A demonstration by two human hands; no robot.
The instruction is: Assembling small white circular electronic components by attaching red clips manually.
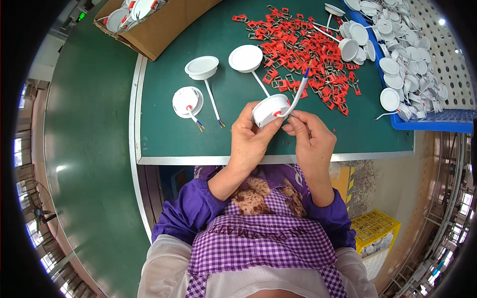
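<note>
My left hand (248, 140) grips a white round downlight (268, 110) by its rim, tilted above the front of the green table. From a red piece on its back, a white cable (299, 93) curves upward to coloured wire ends. Beside the downlight's right edge, my right hand (315, 138) has thumb and fingertips pinched together; what they hold is too small to make out. Another white downlight (245, 58) lies just behind, its cable running toward the held one. Two more, one face up (201, 67) and one back up (186, 102), lie to the left.
A heap of red clips with metal frames (305, 52) covers the table's far middle. Several white downlights (358, 34) lie against a blue crate (437, 121) full of them at right. A cardboard box (159, 32) stands far left. A yellow crate (373, 226) sits low on the right.
</note>
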